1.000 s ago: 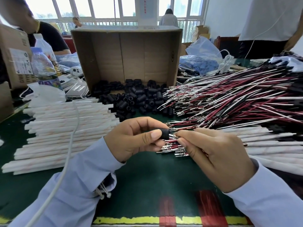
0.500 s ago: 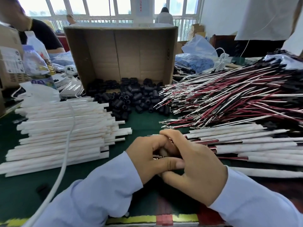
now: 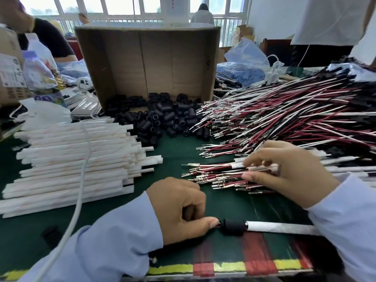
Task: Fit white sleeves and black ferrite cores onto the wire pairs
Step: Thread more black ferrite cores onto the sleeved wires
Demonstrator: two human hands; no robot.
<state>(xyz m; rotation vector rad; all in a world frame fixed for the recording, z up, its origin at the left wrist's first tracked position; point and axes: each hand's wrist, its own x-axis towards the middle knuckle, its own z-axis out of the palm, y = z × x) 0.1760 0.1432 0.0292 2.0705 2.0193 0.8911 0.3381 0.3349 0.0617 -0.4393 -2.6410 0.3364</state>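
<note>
My left hand (image 3: 183,208) pinches the tip of a wire pair that carries a black ferrite core (image 3: 233,226) and a white sleeve (image 3: 280,227); it lies near the table's front edge. My right hand (image 3: 284,169) rests with fingers spread on a small bundle of sleeved red and black wire pairs (image 3: 215,176), thumb and forefinger at one sleeve's end. A big heap of red, white and black wires (image 3: 284,117) lies at the right. Loose black ferrite cores (image 3: 160,121) spill from a cardboard box (image 3: 146,62). White sleeves (image 3: 71,159) are stacked at the left.
The green table mat (image 3: 171,155) ends in a yellow and red striped front edge (image 3: 223,267). A white cable (image 3: 81,190) runs over the sleeve stack. A plastic bottle (image 3: 40,78) and bags stand at back left. Other people are behind the table.
The hands, joined around the core half a second ago, have come apart. My left hand has pulled the fitted wire pair down to the front edge; my right hand has moved to the bundle.
</note>
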